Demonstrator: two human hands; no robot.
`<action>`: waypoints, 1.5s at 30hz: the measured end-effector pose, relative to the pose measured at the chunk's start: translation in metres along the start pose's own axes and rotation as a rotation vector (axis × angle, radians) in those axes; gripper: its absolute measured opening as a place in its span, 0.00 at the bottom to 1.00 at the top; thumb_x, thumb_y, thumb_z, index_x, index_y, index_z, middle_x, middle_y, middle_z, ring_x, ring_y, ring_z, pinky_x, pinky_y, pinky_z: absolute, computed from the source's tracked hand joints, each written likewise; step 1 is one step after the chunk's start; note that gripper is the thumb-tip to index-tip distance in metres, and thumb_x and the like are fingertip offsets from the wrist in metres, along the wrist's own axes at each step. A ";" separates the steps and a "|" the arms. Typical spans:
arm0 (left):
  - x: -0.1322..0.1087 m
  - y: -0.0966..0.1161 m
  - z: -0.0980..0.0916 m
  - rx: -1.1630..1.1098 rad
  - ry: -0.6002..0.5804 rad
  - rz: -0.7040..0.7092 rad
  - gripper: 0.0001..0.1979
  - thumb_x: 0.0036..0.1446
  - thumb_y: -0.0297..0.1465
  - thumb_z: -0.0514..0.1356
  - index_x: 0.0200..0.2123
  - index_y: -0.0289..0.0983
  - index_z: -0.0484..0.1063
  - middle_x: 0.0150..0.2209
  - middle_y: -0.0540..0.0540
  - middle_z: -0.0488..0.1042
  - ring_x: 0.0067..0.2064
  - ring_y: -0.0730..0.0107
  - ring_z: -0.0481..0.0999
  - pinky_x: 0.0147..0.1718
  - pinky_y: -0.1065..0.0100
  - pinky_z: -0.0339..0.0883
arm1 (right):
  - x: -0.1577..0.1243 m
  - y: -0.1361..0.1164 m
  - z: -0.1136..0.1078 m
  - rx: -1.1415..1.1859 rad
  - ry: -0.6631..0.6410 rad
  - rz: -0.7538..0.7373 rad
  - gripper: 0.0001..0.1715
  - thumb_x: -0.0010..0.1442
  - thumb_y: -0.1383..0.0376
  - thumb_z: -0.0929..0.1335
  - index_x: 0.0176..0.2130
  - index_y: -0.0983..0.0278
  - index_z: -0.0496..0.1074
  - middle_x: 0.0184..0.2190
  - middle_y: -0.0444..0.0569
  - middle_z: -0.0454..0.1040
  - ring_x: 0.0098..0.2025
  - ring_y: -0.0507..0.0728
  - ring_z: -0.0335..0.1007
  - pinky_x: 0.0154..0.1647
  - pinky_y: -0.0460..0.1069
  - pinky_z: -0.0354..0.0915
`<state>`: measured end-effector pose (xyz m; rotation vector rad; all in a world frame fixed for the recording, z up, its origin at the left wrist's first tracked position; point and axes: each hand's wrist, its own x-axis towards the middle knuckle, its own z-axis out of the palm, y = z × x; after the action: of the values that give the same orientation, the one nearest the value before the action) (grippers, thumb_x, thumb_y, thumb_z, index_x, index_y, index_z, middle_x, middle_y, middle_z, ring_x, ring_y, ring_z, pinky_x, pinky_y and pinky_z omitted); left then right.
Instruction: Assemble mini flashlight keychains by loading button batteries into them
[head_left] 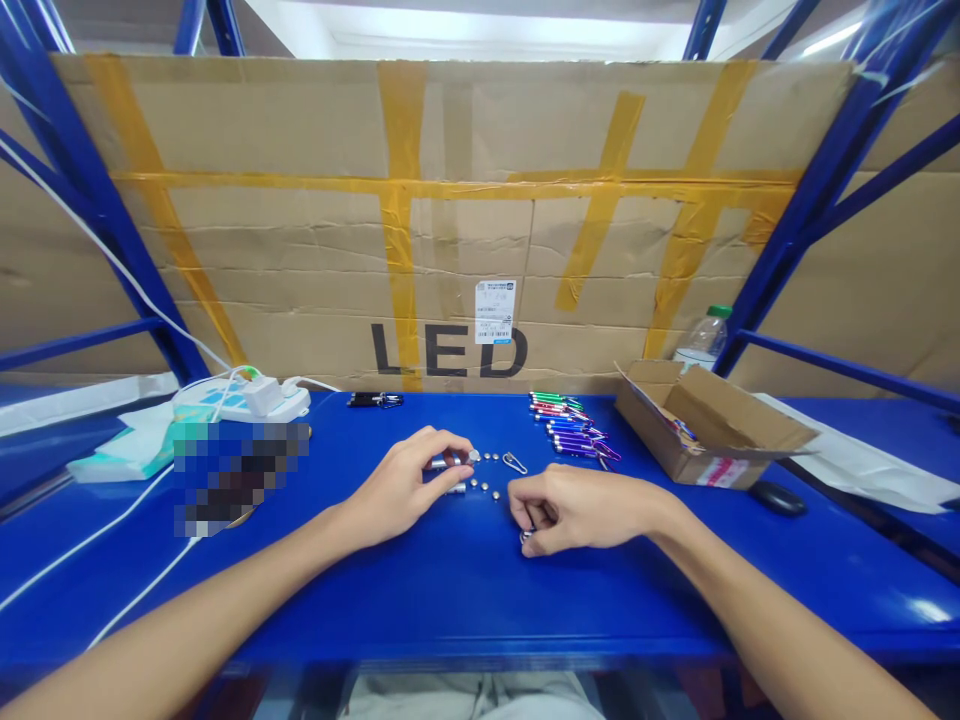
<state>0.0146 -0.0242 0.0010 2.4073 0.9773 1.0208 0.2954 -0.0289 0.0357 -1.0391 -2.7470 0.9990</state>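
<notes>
My left hand [416, 482] is closed, with thumb and fingertips around a small silver metal tube [444, 464] like a mini flashlight body. Just below it, another silver cylinder [457, 489] lies on the table, partly covered by the thumb. My right hand [574, 508] is curled and pinches a small shiny silver piece [526, 537], mostly hidden by the fingers. Between the hands lie several button cells [485, 487] and a silver carabiner clip [515, 463].
Coloured mini flashlights with carabiners [574, 430] lie in a row behind my right hand; black ones [375, 400] lie further left. An open cardboard box [712, 430], a mouse [778, 498] and a bottle [703, 340] are right. A power strip [289, 402] and cables are left.
</notes>
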 end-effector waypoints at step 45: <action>0.001 0.010 0.002 -0.074 -0.083 -0.015 0.12 0.72 0.39 0.62 0.47 0.38 0.83 0.41 0.45 0.83 0.41 0.65 0.79 0.41 0.65 0.70 | 0.023 0.010 0.032 -0.104 0.667 -0.322 0.09 0.80 0.60 0.62 0.46 0.59 0.69 0.41 0.49 0.75 0.42 0.57 0.71 0.46 0.50 0.67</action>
<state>0.0209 -0.0302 0.0057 2.3579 0.9118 0.9276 0.2753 -0.0272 -0.0001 -0.7239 -2.3078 0.3708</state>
